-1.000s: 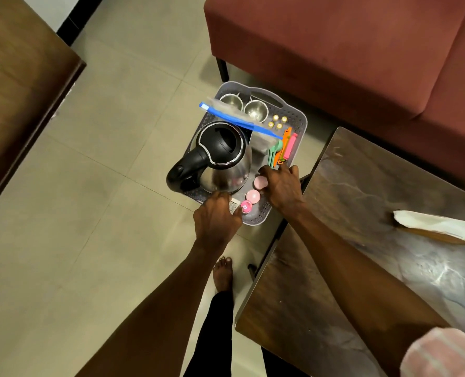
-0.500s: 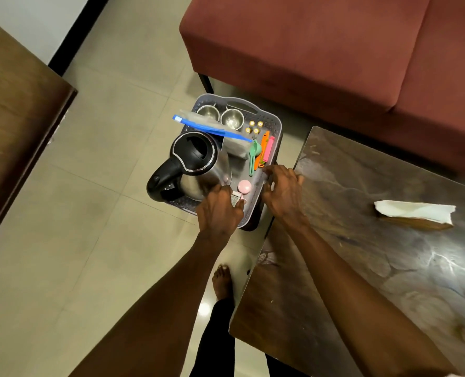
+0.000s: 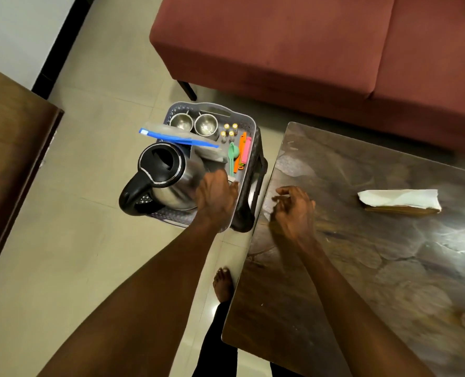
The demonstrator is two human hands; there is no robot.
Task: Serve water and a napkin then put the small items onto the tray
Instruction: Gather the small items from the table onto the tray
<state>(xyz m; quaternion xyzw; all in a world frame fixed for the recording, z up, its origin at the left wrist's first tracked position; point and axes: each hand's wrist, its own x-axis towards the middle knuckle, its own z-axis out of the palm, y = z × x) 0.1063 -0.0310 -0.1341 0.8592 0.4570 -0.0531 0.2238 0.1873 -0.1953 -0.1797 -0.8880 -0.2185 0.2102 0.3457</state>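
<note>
hands at the grey tray, small items nearly stowed

the right hand [image 3: 293, 210] hung loosely curled and empty over the table [image 3: 361, 268] edge; a second ago it reached into the tray [image 3: 249, 170]. the left hand [image 3: 216, 197], fingers bunched on something i could not make out, rested inside it against the kettle [image 3: 168, 178]. a careless nudge there could tip the kettle onto the cups [image 3: 196, 123]. the napkin [image 3: 399, 198] lay on the table.

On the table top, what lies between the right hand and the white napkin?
Nothing: in the head view the stretch of dark table between the right hand and the white napkin is bare, showing only glare.
</note>
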